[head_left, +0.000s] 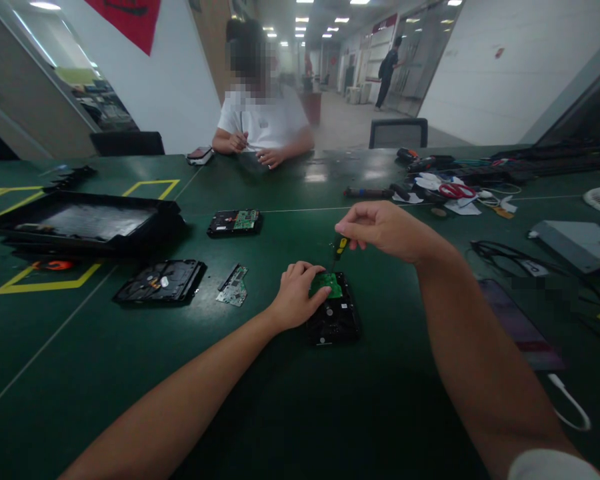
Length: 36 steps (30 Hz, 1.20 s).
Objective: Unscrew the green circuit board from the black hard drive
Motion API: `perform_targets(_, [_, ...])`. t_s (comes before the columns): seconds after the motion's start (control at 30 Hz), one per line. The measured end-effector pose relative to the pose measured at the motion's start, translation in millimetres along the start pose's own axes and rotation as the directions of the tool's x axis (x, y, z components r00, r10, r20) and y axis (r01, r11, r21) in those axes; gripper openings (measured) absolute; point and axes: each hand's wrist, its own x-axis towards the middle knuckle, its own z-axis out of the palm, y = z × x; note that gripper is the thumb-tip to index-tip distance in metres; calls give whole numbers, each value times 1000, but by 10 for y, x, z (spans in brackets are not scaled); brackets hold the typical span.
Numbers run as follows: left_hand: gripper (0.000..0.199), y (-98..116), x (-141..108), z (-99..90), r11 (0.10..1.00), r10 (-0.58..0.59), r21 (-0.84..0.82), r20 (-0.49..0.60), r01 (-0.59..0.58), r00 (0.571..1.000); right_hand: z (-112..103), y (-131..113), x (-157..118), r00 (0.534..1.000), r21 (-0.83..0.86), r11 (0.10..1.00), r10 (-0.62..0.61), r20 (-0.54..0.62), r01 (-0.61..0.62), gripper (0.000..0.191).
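Note:
A black hard drive (334, 323) with a green circuit board (334, 285) on its far part lies on the dark green table (260, 413). Resting on the drive's left and far side is my left hand (299, 295), its thumb and fingers spread over the board's edge. My right hand (380, 230) is closed around a yellow and black screwdriver (341, 247), held upright above the drive. The thin shaft points down to the board's far edge; whether the tip sits in a screw is too small to tell.
Left are a black tray (90, 223), an opened drive (160, 283), a loose circuit board (233, 287) and another drive (235, 222). Right lie a phone (520, 323), cables, a grey box (580, 243) and a tool pile. A person in white (265, 123) sits opposite.

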Motion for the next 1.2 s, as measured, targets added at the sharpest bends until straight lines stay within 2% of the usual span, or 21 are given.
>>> perform_targets(0.13, [47,3,-4,4,1000,0,4,-3,0,1000,30,-5,1,1000,54,998,-15,5,15,18])
perform_targets(0.33, [46,-1,0,11,1000,0,1,-11,0,1000,39,-72,-26,982,196,980,-50,180,14,19])
perform_targets(0.43, [47,-2,4,11,1000,-3,4,-8,3,1000,34,-77,-29,976,239,971,-39,216,-14,21])
perform_targets(0.6, [46,6,2,5,1000,-4,3,-9,4,1000,4,-44,-17,981,227,974,-36,190,-8,23])
perform_targets(0.73, [46,11,-2,-5,1000,-4,1,-10,4,1000,-25,-15,-12,990,96,994,-65,123,53,22])
perform_targets(0.9, [46,11,-2,-17,1000,1,-5,-2,-1,1000,-20,7,-4,1000,8,1000,-11,16,11,22])
perform_targets(1.07, [47,-1,2,0,1000,0,-1,-8,0,1000,9,-26,-15,997,71,997,-4,74,-1,15])
perform_targets(1.2, [46,-3,1,9,1000,5,1,-18,-5,1000,22,-53,-31,988,154,988,-40,149,16,17])
